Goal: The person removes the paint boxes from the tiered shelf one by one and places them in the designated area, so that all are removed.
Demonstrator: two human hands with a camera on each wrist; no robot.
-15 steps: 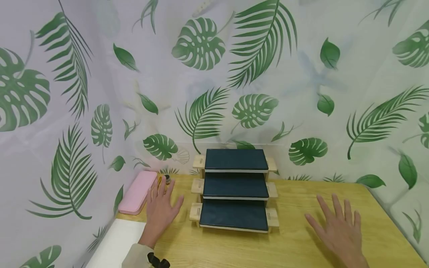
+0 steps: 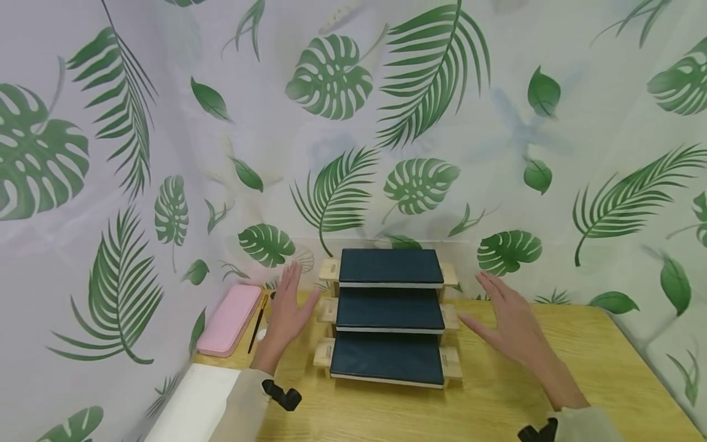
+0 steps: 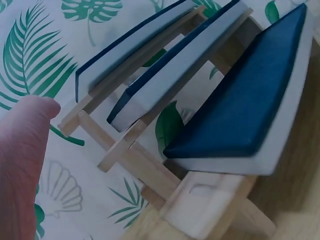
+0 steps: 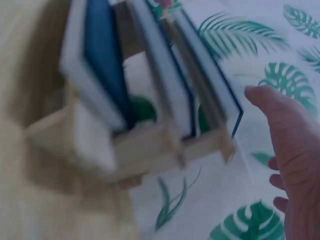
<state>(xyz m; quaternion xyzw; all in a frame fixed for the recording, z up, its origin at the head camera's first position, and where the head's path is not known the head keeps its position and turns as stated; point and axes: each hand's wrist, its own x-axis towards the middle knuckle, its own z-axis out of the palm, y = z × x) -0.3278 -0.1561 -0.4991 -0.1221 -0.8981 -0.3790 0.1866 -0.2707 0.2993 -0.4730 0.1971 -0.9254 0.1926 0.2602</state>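
Right of a pink case (image 2: 229, 320), the left hand (image 2: 284, 316) has straight fingers, thumb wide, just beside a three-tier wooden stand (image 2: 390, 309) near the leaf-print backdrop (image 2: 607, 123); its dark blue tops have white edges. The right hand (image 2: 510, 319), thumb also wide, hovers beside it; the counter (image 2: 607, 362) stretches on rightward.

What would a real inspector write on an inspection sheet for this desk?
Surface: wood-grain table, with a white sheet-like thing along its left side.
Job's things: stepped wooden rack carrying three dark blue panels, one per step.
Clutter: pink case and thin brush-like stick, left of the rack.
Hands: left hand and right hand on either side of the rack, fingers extended, holding nothing.
Cables: nothing seen.
Surroundings: leaf-printed wall covering.
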